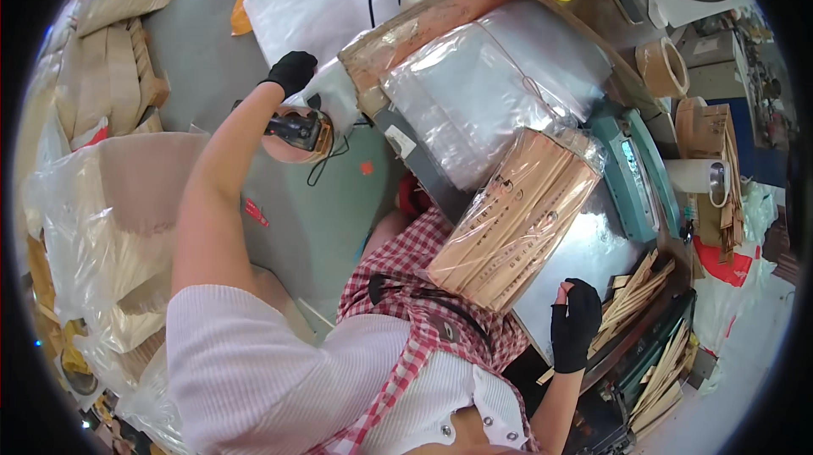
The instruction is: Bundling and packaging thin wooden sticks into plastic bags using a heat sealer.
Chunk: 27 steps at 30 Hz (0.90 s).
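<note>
At far left, left hand (294, 72) curled; cannot tell whether it grips anything; black device (298, 129) just nearer. At near right, right hand (576, 324) loosely closed, nothing visible held. Just left, film-wrapped brown packet (517, 218) slants across edge of counter (584, 256), perhaps for easy reach. Beyond, clear plastic sheets (474, 74), seemingly contained by cardboard wall (440, 19).

White ribbed top (279, 370) (short-sleeved), red-and-white checked apron (391, 277), black gloves (574, 332).

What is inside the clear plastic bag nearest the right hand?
Brown printed strips show lengthwise through the clear bag. Whatever lies beneath the top ones is covered and cannot be seen.
</note>
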Motion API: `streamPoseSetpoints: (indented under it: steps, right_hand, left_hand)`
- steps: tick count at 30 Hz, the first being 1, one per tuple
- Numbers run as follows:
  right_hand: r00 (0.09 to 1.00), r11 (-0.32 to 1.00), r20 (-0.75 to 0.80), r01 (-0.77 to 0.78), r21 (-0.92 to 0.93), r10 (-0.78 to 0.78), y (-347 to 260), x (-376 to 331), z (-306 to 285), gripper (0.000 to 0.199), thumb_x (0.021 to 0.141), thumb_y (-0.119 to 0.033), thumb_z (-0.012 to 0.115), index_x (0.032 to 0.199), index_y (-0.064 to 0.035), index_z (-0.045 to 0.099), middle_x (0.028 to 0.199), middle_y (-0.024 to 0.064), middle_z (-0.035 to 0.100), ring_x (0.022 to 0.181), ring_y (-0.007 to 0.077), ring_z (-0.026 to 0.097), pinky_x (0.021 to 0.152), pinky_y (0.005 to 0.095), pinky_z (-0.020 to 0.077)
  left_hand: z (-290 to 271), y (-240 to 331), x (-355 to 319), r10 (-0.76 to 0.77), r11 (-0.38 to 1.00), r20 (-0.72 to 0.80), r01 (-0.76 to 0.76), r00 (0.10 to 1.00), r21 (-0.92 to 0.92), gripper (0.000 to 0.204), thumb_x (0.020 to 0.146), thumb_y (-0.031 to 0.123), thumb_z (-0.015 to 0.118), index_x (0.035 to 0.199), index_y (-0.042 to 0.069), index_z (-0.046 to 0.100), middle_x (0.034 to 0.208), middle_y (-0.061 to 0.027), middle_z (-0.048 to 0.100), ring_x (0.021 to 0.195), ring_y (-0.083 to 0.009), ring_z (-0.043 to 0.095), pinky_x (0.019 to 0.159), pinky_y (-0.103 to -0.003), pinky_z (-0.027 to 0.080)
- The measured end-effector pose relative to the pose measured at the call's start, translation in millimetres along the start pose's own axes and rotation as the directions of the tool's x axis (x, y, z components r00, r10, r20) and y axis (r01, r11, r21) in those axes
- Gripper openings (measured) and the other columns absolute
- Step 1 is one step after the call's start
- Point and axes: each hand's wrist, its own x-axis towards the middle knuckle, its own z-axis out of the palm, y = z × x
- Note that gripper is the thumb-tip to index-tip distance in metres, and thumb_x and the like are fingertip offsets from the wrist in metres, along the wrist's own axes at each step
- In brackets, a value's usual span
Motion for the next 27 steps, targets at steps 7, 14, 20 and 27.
streamPoseSetpoints:
  steps: [7,14,20,27]
  right_hand:
    - [0.998,0.998,0.006,0.066,-0.011,-0.066,-3,2,6,0.012,0.08,0.001,0.064,0.09,-0.0038,0.06,0.091,0.0114,0.063,0.084,0.0298,0.059,0.075,0.0377,0.0476]
    - [0.998,0.998,-0.002,0.07,0.011,-0.07,7,-4,11,0.013,0.08,0.001,0.064,0.09,-0.0043,0.059,0.091,0.0112,0.063,0.085,0.03,0.059,0.075,0.0381,0.0476]
    - [0.993,0.993,-0.017,0.114,-0.008,-0.114,4,5,3,0.013,0.08,0.0,0.065,0.091,-0.0046,0.059,0.091,0.0109,0.063,0.085,0.0297,0.06,0.075,0.0378,0.0478]
    - [0.949,0.956,-0.258,0.232,0.182,-0.181,6,0,13,0.012,0.078,-0.004,0.067,0.089,-0.0054,0.061,0.089,0.0096,0.064,0.08,0.0286,0.06,0.071,0.0365,0.0483]
  left_hand:
    - [-27,19,-14,-0.041,0.997,-0.211,0.028,0.977,-0.066,0.013,0.078,0.021,0.063,0.083,0.011,0.068,0.087,-0.0145,0.066,0.086,-0.0323,0.063,0.077,-0.041,0.05]
    - [-58,-3,-7,0.153,0.987,-0.276,-0.16,0.949,-0.002,0.012,0.077,0.02,0.062,0.078,0.01,0.068,0.081,-0.0147,0.066,0.082,-0.0323,0.063,0.074,-0.04,0.049]
    - [-109,-18,-34,0.042,0.999,-0.617,-0.012,0.786,0.052,0.013,0.077,0.022,0.061,0.08,0.009,0.061,0.086,-0.0144,0.066,0.085,-0.0344,0.063,0.071,-0.044,0.049]
    - [-94,23,-148,0.266,0.92,-0.569,-0.03,0.778,0.39,0.01,0.076,0.013,0.058,0.085,0.01,0.063,0.084,-0.0131,0.064,0.081,-0.0324,0.064,0.075,-0.044,0.05]
